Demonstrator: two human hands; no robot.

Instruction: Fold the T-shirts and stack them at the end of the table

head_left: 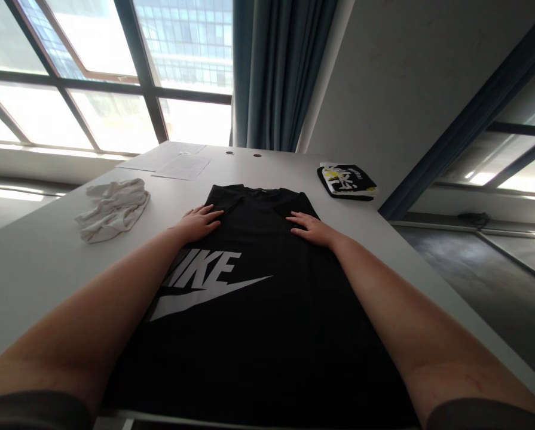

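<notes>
A black T-shirt (pixel 267 334) with a large white "NIKE" print and swoosh lies spread on the white table, its collar at the far end. Its sleeves seem to be turned in along the top. My left hand (pixel 199 223) rests on the shirt's left edge below the shoulder, fingers stretched out. On the opposite edge, at about the same height, my right hand (pixel 311 229) lies with its fingers extended too. Both palms face down, and neither hand grips the fabric. My forearms cover parts of the shirt's sides and some of the lettering.
A crumpled off-white cloth (pixel 115 209) lies on the table (pixel 38 263) at the left. Paper sheets (pixel 182 166) are at the far left corner. Folded black-and-white printed clothing (pixel 347 181) sits at the far right. Behind are windows and a blue curtain (pixel 276 71).
</notes>
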